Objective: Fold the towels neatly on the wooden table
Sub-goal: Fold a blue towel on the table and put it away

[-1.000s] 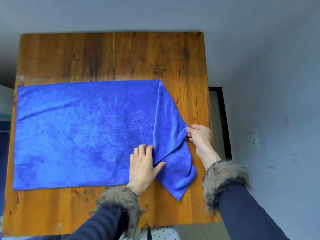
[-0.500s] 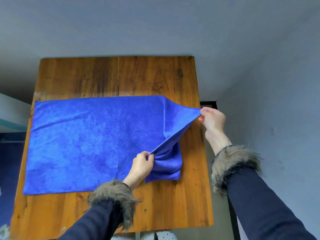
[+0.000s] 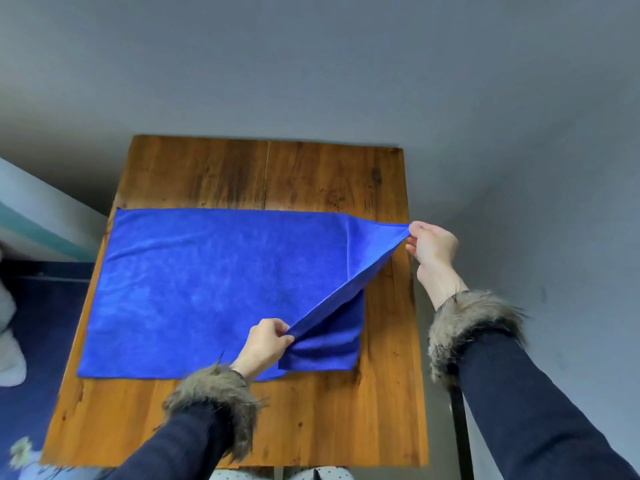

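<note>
A blue towel (image 3: 207, 289) lies spread over the wooden table (image 3: 311, 174), its left part flat. My left hand (image 3: 266, 344) pinches the towel's near edge at the front, right of the middle. My right hand (image 3: 431, 245) pinches a far right corner and holds it lifted above the table's right edge. The cloth between both hands is stretched taut in a diagonal line. Under that raised flap, a lower layer of towel lies on the table.
Bare wood shows behind the towel and along the near edge. A grey wall runs behind and to the right of the table. A blue floor and white objects (image 3: 10, 355) lie to the left. A dark table leg (image 3: 462, 445) stands at the right.
My right hand has pulled the towel's corner up and away to the far right, unfolding the bunched right end. My left hand went from pressing flat to pinching the near edge.
</note>
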Demonstrator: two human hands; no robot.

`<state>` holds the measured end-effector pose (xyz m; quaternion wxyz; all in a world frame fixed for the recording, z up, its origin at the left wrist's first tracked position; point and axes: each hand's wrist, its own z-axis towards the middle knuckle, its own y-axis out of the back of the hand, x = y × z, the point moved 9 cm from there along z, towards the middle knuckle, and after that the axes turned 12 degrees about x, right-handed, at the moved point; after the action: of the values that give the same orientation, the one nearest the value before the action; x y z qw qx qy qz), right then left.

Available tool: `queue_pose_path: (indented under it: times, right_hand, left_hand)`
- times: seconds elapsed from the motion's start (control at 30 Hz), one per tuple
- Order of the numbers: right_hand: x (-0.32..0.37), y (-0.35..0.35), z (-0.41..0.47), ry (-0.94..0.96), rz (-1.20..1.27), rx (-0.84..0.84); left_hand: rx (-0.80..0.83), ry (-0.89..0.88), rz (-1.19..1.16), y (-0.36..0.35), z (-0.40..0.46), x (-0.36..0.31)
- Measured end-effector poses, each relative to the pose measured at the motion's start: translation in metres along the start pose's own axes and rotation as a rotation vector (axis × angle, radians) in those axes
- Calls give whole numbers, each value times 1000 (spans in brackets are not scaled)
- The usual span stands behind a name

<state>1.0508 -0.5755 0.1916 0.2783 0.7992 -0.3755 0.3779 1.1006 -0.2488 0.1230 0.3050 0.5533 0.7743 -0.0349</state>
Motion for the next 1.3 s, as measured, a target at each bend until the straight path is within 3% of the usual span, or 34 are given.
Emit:
queue_pose_path:
  times: [0.1, 0.37, 0.57, 0.73, 0.93, 1.3]
  right_hand:
    - [14, -20, -15, 73, -61, 74]
    - [75, -111, -60, 366, -397, 327]
    - [89, -220, -117, 569, -733, 554]
    - [90, -309, -173, 843, -914, 630]
    - [66, -404, -201, 937, -1052, 687]
    - [-9, -537, -186, 952, -1353, 781]
  left_hand:
    - [-76, -57, -62, 17, -11, 1]
    - [33, -392, -325, 76, -62, -27]
    - [30, -466, -490, 151, -112, 7]
    - [-66, -402, -621, 195, -135, 76]
    - [-460, -155, -859, 234, -126, 185]
    - [-491, 180, -755, 226, -73, 318]
